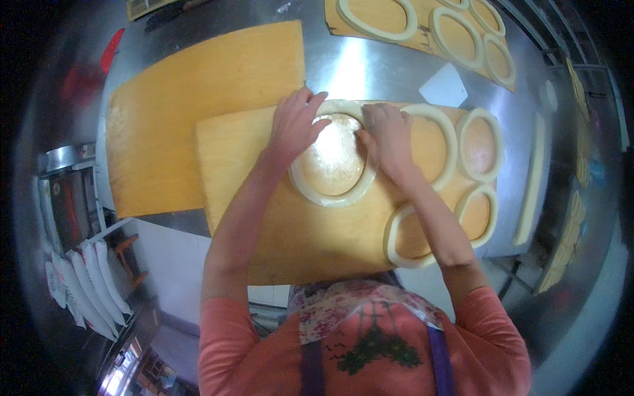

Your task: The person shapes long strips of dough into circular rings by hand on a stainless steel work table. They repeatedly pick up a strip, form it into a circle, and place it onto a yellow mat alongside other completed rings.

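A large pale dough ring [333,200] lies on the wooden board [307,242] in front of me. My left hand [297,121] grips its upper left, the thumb at the inner edge and the fingers over the far side. At the upper right of the same ring, my right hand [389,136] has its fingers bent around the dough. Under both hands, parts of the ring are hidden. Close to my right hand lies another big dough ring [449,141]. Smaller dough rings [460,143] rest at the board's right end, one partly covered by my right forearm.
A second wooden board [163,123] extends to the left on the steel table [396,64]. Farther back, another board [421,37] bears several dough rings. A white scraper [444,86] lies between boards. A dough strip [530,183] is at right; stacked white sacks [89,287] stand lower left.
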{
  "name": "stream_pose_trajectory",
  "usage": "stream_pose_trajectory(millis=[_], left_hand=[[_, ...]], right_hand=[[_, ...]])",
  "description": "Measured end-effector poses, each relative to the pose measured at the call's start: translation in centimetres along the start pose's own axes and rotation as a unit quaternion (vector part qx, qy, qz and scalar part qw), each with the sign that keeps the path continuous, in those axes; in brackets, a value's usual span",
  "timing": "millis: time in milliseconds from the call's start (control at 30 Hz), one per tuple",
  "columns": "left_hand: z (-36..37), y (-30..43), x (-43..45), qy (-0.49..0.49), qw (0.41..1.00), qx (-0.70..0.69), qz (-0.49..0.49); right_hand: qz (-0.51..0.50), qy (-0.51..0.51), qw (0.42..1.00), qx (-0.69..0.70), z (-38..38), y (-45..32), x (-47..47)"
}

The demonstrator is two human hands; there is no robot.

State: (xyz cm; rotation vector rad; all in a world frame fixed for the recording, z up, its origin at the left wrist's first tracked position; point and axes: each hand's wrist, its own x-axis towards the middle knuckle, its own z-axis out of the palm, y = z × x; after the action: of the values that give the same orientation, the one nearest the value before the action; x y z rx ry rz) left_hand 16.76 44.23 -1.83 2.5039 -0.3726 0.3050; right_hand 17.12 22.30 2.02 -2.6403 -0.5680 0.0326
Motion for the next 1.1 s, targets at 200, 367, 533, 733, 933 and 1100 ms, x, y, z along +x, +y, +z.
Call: stream_pose_trajectory(millis=[200, 367, 533, 733, 933, 1100], left_hand=[[0.9, -0.3, 0.9, -0.044, 0.999, 0.01, -0.009], [-0.4, 1.7, -2.1, 0.037, 0.994, 0.044, -0.094], [0.4, 0.0, -4.4, 0.077, 0.991, -0.01, -0.106], [-0.7, -0.4, -3.9, 0.071, 0.991, 0.017, -0.11], [-3.4, 1.2, -5.0, 0.076, 0.988, 0.048, -0.125], [-3.9, 4.8, -7.2, 0.133, 0.985, 0.014, -0.11]], right_hand=[[-0.19, -0.096, 0.977, -0.008, -1.0, -0.2, -5.5], [-0.193, -0.095, 0.976, -0.037, -1.0, 1.6, -6.5], [-0.18, -0.08, 0.979, -0.045, -0.4, 1.4, -6.2], [-0.142, -0.014, 0.989, -0.026, 0.5, 0.5, -5.3], [-0.073, 0.131, 0.987, 0.054, -4.7, 2.8, -10.4], [0.267, 0.292, 0.918, -0.01, -13.0, 17.5, -24.1]])
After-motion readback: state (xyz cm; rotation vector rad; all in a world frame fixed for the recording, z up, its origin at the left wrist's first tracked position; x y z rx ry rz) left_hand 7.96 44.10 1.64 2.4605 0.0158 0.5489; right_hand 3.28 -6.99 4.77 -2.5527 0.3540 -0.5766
